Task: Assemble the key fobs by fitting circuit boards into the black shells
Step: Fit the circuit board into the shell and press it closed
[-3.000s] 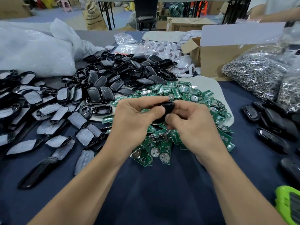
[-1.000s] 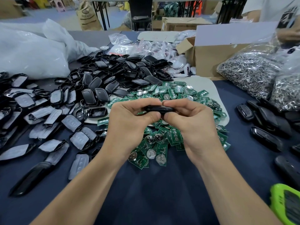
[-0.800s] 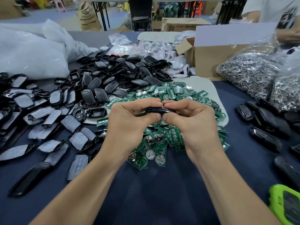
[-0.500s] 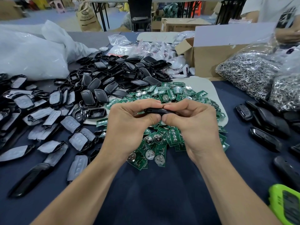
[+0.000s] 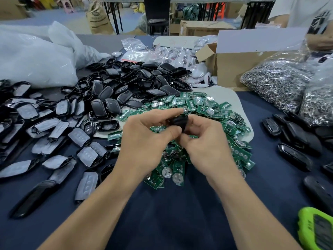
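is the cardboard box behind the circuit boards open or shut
Open: the cardboard box has its long flap standing up and a side flap folded outward; its contents are hidden.

No legible text: print on the brown woven sack (image 5: pixel 97 17) and black graphic on the white T-shirt (image 5: pixel 292 8) too blurred to read.

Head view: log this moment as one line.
step: fitting | left hand: grips shell | right hand: grips shell | place: above board pile | board seated: cannot tell
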`<move>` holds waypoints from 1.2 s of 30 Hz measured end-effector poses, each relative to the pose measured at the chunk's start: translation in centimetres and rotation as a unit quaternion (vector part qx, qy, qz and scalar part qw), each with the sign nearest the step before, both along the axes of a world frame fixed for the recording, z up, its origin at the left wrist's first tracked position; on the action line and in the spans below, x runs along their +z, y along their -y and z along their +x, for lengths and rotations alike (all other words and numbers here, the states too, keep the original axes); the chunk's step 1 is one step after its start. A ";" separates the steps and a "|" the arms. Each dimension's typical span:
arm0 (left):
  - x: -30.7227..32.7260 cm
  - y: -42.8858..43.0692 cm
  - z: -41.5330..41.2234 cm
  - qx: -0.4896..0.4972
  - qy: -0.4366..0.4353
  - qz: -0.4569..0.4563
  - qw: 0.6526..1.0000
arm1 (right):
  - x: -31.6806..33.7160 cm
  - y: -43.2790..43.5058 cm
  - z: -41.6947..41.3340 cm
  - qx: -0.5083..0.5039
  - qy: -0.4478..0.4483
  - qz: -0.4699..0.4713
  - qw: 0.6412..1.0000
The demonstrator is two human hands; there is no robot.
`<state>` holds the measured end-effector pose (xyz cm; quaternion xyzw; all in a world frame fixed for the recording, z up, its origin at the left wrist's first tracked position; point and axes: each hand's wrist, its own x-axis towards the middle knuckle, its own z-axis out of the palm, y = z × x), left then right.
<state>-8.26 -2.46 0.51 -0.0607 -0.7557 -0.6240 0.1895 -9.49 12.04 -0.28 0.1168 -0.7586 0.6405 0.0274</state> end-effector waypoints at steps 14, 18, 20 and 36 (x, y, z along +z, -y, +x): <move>-0.2 -0.2 -0.1 -0.044 -0.036 -0.001 0.998 | 0.2 -0.4 -0.3 0.017 0.024 -0.178 0.984; -0.5 -0.2 -0.2 -0.042 -0.019 0.009 0.999 | 0.5 -1.3 -0.6 0.028 0.017 -0.118 0.993; -0.6 -0.4 0.0 -0.042 -0.011 -0.005 0.999 | 0.7 -2.1 -0.7 0.028 0.022 -0.090 0.995; -1.0 1.9 -1.6 0.182 0.092 -0.084 0.975 | 0.4 -0.5 -0.1 -0.087 0.018 0.342 0.935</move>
